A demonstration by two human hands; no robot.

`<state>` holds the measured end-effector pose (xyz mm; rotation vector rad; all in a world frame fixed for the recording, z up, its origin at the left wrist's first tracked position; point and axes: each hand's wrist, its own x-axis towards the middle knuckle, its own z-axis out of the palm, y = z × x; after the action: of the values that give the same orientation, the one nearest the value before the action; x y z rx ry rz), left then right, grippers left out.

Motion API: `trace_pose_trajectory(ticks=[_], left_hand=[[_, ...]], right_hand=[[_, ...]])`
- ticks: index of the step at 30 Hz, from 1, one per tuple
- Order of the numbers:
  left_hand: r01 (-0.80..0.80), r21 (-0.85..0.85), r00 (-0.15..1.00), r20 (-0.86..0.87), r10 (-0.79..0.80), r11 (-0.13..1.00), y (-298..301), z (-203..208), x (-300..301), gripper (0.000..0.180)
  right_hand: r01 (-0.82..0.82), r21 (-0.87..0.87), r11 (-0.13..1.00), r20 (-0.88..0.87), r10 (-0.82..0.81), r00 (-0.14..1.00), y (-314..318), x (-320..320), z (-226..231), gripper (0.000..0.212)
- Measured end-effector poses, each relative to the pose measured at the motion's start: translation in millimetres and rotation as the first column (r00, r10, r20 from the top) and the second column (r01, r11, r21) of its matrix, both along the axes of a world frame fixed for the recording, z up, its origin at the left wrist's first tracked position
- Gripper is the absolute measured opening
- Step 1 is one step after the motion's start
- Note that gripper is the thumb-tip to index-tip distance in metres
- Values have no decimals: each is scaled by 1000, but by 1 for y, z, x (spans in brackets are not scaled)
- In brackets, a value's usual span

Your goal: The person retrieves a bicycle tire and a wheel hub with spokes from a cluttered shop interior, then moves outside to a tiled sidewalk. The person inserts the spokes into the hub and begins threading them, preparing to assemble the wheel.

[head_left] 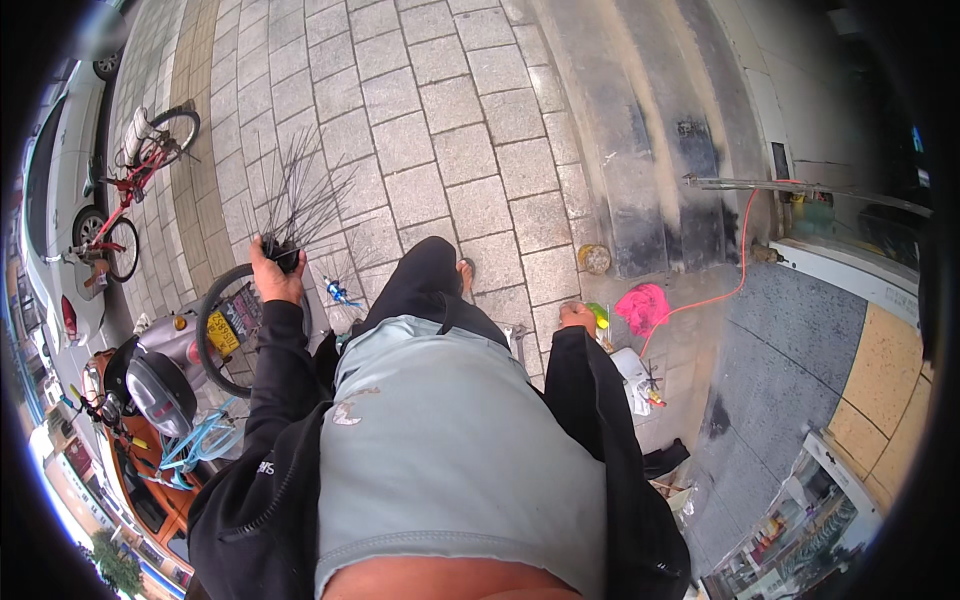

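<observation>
My left hand (278, 275) is raised at the left, its fingers closed round a black wheel hub (284, 254). Many thin, dark spokes (300, 185) fan out from that hub, away from me. Below it on the ground lies a blue hub (339, 292) with thin spokes about it. A black wheel ring (208, 345) is beside my left forearm. My right hand (576, 316) is low at the right, fingers curled in; what they hold, if anything, is hidden. Right beside it is a yellow-green item (599, 315), and a pink cloth (643, 309) lies just past that.
An orange hose (741, 255) runs from the cloth to the doorway. Grey steps (650, 150) rise at the right. A round tan block (594, 259) sits by the steps. Metal tools (517, 340) lie near my leg. Left are a motorbike (160, 385), a red bicycle (125, 190) and a white car (65, 200).
</observation>
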<state>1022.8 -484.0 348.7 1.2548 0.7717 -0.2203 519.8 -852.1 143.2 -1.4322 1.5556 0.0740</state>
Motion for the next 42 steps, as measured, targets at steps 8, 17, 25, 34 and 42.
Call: trace_pose_trajectory(ticks=[8,17,25,34,42], left_hand=[[182,32,982,-59,-180,983,-199,-7,116,35],[568,230,789,124,-602,791,-481,0,233,62],[734,128,648,162,-744,667,-760,55,258,62],[717,377,568,170,-805,586,-969,152,282,65],[737,329,564,182,-806,590,-1134,246,309,62]], right_hand=[[48,-28,998,-36,-49,998,-112,36,7,27],[-619,143,772,-633,553,542,-192,46,59,34],[-199,126,972,-454,234,860,-344,147,96,35],[-56,-94,994,-275,28,961,-593,199,117,29],[341,-235,910,-52,-362,931,-841,243,207,33]])
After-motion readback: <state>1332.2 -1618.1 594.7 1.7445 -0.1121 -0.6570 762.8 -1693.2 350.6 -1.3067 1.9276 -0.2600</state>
